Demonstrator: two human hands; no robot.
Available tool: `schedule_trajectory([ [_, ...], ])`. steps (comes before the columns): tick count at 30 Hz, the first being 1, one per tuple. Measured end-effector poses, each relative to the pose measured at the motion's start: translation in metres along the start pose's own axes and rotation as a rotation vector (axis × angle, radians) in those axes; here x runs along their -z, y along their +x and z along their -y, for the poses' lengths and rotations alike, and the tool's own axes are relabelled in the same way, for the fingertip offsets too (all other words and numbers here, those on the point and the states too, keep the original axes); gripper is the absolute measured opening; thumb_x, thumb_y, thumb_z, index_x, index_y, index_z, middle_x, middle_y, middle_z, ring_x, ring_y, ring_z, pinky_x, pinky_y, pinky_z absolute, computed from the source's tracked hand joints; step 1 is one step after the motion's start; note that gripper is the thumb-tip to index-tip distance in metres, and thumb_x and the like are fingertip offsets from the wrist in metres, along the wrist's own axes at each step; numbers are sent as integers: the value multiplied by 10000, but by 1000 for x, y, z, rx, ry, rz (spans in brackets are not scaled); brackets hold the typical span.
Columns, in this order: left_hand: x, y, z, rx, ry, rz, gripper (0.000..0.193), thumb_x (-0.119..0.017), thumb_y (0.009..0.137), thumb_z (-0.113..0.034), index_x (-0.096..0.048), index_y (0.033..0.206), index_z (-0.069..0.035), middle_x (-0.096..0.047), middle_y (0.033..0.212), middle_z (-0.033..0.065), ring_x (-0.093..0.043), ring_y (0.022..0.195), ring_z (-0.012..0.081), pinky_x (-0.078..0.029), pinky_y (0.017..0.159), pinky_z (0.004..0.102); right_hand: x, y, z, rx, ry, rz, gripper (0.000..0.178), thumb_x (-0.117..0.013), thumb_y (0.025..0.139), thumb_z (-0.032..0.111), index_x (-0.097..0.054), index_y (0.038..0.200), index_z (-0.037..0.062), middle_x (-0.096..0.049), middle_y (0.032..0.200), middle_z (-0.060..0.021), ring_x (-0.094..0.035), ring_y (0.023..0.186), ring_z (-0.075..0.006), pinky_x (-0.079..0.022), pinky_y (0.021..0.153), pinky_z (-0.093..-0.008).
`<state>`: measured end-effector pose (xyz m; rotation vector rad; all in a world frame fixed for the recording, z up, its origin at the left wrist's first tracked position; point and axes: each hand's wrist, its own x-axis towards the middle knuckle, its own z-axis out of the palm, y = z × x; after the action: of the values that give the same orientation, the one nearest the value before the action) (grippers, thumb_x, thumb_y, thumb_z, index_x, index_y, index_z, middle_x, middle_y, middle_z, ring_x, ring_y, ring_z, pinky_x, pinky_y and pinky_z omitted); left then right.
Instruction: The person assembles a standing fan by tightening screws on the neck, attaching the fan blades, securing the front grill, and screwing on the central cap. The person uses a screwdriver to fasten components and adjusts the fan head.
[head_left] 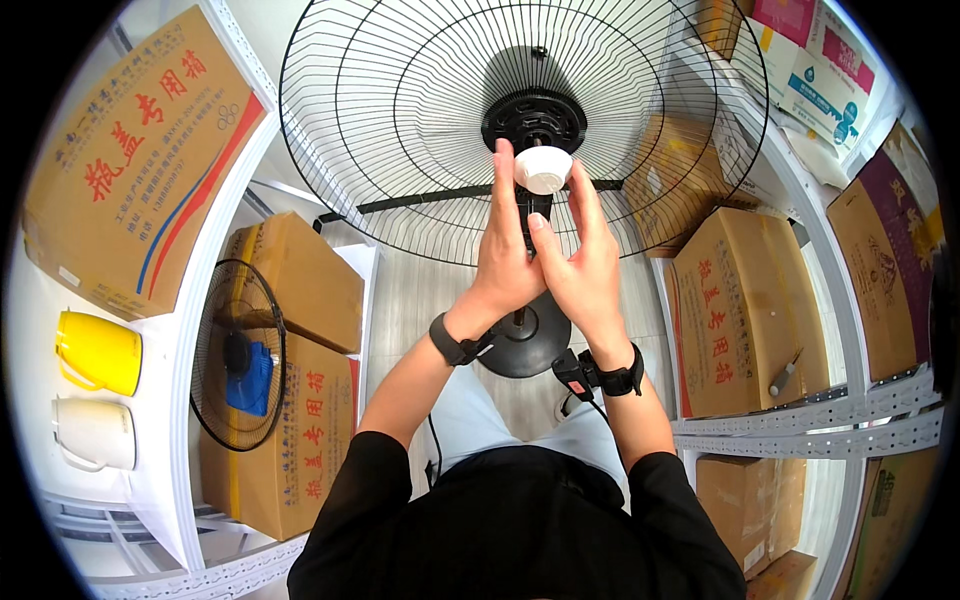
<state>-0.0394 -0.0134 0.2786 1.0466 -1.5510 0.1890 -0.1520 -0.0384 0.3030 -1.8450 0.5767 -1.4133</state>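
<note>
A white round cap (544, 170) sits between the fingertips of both hands. My left hand (507, 255) touches its left side with fingers stretched upward. On the other side, the fingers of my right hand (588, 262) press against it, with the thumb lying toward the left palm. The heels of the hands meet below. Just beyond the cap is the black round hub (538, 122) of a standing fan, fixed at the centre of a large black wire guard (400, 110). No blades show on the fan. Whether the cap touches the hub's shaft cannot be made out.
The fan's round black base (520, 340) stands on the floor before my legs. Shelves on both sides carry cardboard boxes (725, 310). A smaller wire guard (215, 390) leans at the left, near yellow (110, 352) and white (100, 432) containers. A screwdriver-like tool (785, 375) is at right.
</note>
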Motion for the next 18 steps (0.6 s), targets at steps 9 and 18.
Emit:
schedule_trajectory([
  [9, -13, -34, 15, 197, 93, 137, 915, -589, 847, -116, 44, 1479, 80, -48, 1541, 326, -110, 1442, 456, -193, 1165, 473, -2, 24, 8, 284, -172, -42, 608, -689, 817, 135, -463, 1370, 17, -463, 1409, -231, -429, 1332, -371, -379, 1077, -423],
  [18, -2, -2, 3, 50, 64, 12, 891, -588, 881, -128, 33, 1492, 62, -29, 1557, 302, -151, 1441, 439, -232, 1155, 461, -2, 5, -2, 80, -112, -4, 676, -680, 842, 154, -378, 1417, -31, -484, 1384, -243, -477, 1297, -342, -389, 1066, -405],
])
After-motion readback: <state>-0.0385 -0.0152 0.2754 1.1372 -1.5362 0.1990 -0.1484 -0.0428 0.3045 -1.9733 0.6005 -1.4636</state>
